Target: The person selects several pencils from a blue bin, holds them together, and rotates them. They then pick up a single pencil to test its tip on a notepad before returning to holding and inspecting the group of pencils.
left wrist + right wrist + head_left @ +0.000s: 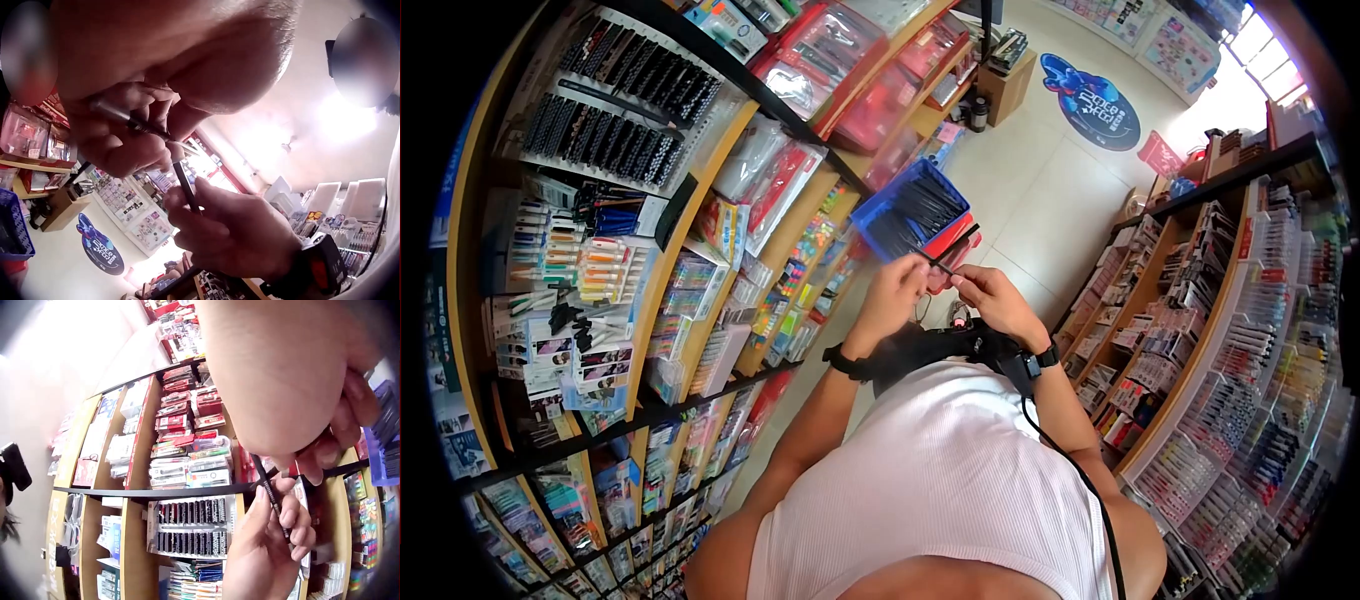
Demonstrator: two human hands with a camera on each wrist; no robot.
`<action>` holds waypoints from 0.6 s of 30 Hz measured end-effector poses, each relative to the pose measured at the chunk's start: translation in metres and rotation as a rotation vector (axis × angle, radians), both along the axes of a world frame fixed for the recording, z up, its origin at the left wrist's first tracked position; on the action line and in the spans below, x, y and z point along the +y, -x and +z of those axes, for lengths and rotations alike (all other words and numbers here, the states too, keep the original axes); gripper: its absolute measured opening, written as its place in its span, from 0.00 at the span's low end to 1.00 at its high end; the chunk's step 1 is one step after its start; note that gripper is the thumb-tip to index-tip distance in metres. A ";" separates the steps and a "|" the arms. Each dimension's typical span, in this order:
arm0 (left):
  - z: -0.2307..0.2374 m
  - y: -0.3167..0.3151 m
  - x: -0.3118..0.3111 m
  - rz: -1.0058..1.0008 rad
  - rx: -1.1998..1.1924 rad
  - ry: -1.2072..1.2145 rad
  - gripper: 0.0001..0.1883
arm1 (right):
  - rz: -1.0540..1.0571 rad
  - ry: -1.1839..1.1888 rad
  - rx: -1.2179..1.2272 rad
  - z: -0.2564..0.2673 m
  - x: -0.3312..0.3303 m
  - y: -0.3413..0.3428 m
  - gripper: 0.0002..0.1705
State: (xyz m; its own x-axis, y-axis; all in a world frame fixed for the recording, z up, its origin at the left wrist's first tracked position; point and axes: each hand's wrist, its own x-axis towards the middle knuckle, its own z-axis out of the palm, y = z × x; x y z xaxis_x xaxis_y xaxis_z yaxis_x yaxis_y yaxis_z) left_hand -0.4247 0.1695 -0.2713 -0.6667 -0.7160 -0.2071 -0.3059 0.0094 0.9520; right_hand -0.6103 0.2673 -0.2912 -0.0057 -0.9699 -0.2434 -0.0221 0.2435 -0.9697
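Both hands meet in front of the chest. My left hand [893,300] and my right hand [998,302] pinch a slim dark pen [185,184] between them. A second dark pen-like piece [112,111], with a greyish translucent end, crosses it at an angle in the left hand's fingers. In the right wrist view, the left fingers curl round a dark patterned barrel [275,503]. The right palm hides much of its own grip there. Just beyond the hands is a blue basket [868,233] holding many black pens [920,205].
Shelves [700,210] packed with stationery rise on the left. Pen racks [1210,400] line the right. A red item [950,236] sits beside the basket. Tiled floor [1020,190] runs ahead, with a round blue floor sticker [1095,105]. A black cable [1065,460] hangs along the right arm.
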 end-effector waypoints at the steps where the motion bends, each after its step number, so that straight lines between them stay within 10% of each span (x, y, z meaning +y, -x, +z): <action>1: -0.005 -0.004 -0.006 0.066 0.006 -0.022 0.11 | -0.003 0.012 0.019 -0.003 0.001 0.002 0.17; 6: -0.030 -0.020 -0.028 0.277 0.087 -0.006 0.14 | -0.031 0.001 0.012 -0.003 0.000 0.004 0.18; 18: -0.036 0.003 0.016 0.089 -0.032 0.008 0.13 | 0.068 -0.026 0.009 0.003 -0.002 -0.002 0.16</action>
State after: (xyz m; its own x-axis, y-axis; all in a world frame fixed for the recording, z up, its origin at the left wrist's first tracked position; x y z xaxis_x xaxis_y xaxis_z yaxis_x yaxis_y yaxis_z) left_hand -0.4276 0.1858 -0.3072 -0.5937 -0.7738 -0.2209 -0.3359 -0.0112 0.9418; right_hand -0.6086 0.2657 -0.2880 0.0577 -0.9614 -0.2691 -0.0481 0.2665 -0.9626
